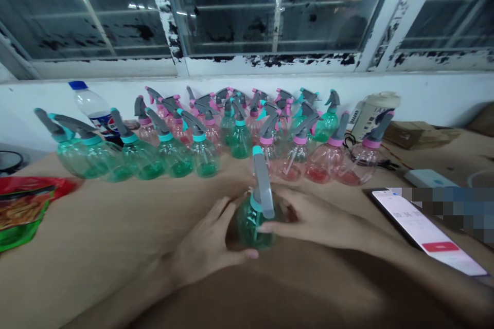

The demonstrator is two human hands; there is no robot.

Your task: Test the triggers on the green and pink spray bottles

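A green spray bottle [252, 226] with a grey trigger head and teal collar stands on the brown table [116, 247], right in front of me. My left hand [210, 244] cups its left side, fingers wrapped round the base. On the bottle's right, my right hand [309, 218] grips the neck just under the trigger head. Behind it stand several finished spray bottles in rows, green ones [139, 157] at the left and pink ones [328, 162] at the right.
A phone [424, 231] with a lit screen lies at the right. Red and green snack packets [23, 205] lie at the left edge. A soda bottle [94, 108], a beige cup [372, 110], black cables and a white power bank [428, 179] sit near the white wall.
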